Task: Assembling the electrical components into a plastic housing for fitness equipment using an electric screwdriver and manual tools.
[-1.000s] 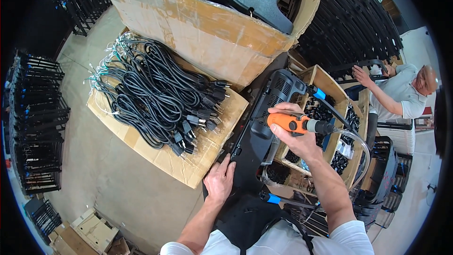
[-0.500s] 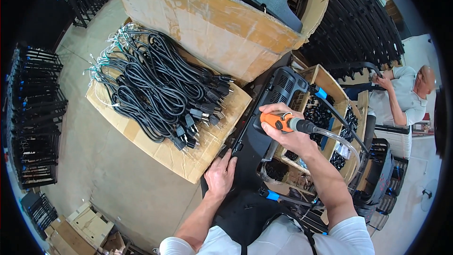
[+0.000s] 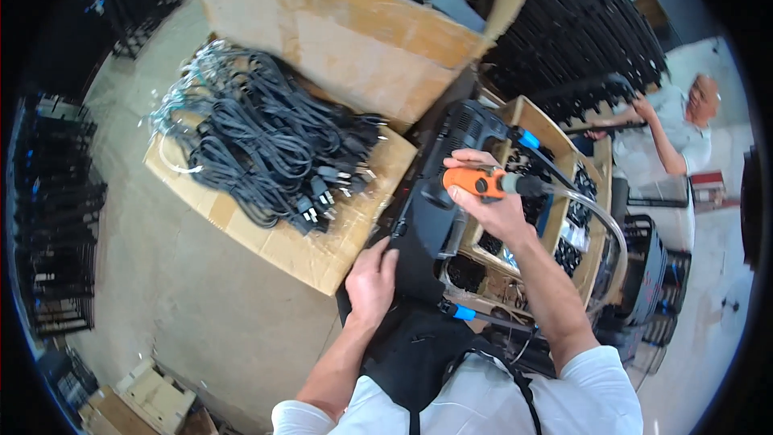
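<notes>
My right hand (image 3: 493,211) is closed around an orange-and-black power screwdriver (image 3: 475,182) with a clear hose (image 3: 605,221) at its rear end. Its tip points down at a long black plastic housing (image 3: 427,234) and is hidden beneath the tool. My left hand (image 3: 373,278) grips the near left edge of that housing, fingers bent over the rim. To the left, a thick heap of black power cords (image 3: 270,141) with pronged plugs and bare wire ends lies on a cardboard sheet (image 3: 310,262).
A tall cardboard panel (image 3: 346,24) stands behind the cords. On the right is a wooden compartment box (image 3: 600,169) of small black parts. Black frames (image 3: 56,209) are stacked at left, more frames (image 3: 580,32) at upper right. Another person (image 3: 664,125) handles a black bar at far right.
The whole view has shifted and blurred slightly as my head moved. My right hand still holds the screwdriver over the housing; my left stays at its edge. The other person's arms have moved.
</notes>
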`<action>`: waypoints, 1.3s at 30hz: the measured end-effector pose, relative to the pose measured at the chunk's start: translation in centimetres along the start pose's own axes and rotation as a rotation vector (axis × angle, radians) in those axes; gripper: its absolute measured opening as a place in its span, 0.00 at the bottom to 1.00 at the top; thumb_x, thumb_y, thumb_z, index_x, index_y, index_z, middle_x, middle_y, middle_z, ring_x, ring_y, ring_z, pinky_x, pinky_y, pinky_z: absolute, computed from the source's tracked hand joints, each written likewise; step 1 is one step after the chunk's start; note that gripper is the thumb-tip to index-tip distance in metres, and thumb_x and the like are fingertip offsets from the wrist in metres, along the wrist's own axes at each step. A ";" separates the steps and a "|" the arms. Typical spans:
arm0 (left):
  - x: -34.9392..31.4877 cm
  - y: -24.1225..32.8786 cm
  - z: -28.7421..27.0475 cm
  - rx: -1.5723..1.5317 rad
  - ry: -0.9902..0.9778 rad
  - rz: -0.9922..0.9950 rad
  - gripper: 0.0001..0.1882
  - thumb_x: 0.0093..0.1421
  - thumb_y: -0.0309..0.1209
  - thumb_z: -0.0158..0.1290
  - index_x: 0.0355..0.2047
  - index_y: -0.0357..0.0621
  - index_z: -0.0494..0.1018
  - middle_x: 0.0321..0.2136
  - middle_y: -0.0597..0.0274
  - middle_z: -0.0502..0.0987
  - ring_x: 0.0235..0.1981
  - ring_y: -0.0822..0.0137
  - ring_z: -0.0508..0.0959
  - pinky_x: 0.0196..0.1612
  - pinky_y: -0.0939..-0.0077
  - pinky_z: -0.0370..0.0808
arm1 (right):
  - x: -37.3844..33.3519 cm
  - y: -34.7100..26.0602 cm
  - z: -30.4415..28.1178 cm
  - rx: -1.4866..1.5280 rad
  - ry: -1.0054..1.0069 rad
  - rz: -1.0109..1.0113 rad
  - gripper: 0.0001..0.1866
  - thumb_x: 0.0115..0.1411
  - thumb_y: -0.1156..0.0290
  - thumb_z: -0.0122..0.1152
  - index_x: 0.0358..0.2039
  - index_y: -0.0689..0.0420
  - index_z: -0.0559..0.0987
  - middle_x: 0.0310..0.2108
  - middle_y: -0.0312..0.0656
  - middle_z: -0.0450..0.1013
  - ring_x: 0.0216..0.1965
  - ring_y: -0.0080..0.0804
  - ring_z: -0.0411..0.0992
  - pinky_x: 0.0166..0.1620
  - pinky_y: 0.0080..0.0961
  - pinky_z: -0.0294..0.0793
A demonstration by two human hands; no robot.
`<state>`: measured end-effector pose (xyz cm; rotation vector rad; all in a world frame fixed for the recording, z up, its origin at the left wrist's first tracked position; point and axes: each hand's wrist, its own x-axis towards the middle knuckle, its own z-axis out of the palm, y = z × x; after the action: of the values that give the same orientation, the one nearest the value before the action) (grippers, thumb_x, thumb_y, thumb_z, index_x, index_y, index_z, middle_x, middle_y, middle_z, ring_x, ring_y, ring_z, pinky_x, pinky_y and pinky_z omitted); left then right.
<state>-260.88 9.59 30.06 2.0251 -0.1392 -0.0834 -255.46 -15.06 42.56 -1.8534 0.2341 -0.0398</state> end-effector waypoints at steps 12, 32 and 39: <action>-2.1 1.2 -1.6 -1.146 -0.597 -0.869 0.12 0.78 0.38 0.48 0.50 0.45 0.76 0.34 0.70 0.76 0.28 0.77 0.73 0.26 0.86 0.67 | -10.2 -2.4 1.3 0.272 0.057 -0.180 0.23 0.61 0.69 0.71 0.55 0.57 0.77 0.50 0.38 0.78 0.53 0.28 0.77 0.59 0.29 0.76; -8.8 4.1 0.5 -1.462 -0.279 -0.907 0.15 0.76 0.43 0.53 0.45 0.42 0.76 0.29 0.70 0.75 0.26 0.73 0.71 0.27 0.81 0.67 | -19.5 -0.1 -0.8 0.263 -0.047 -0.206 0.25 0.61 0.76 0.70 0.58 0.61 0.74 0.56 0.49 0.77 0.56 0.36 0.77 0.63 0.36 0.75; -6.6 3.0 -0.4 -1.580 -0.330 -1.012 0.13 0.77 0.41 0.51 0.48 0.44 0.77 0.30 0.71 0.76 0.29 0.74 0.74 0.30 0.81 0.72 | -18.9 -0.1 2.0 0.284 -0.038 -0.168 0.25 0.61 0.76 0.70 0.58 0.61 0.75 0.56 0.48 0.77 0.56 0.36 0.77 0.62 0.36 0.75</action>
<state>-267.61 9.50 32.92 0.3267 0.5932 -0.8564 -273.64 -9.78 43.78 -1.5850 0.0427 -0.1469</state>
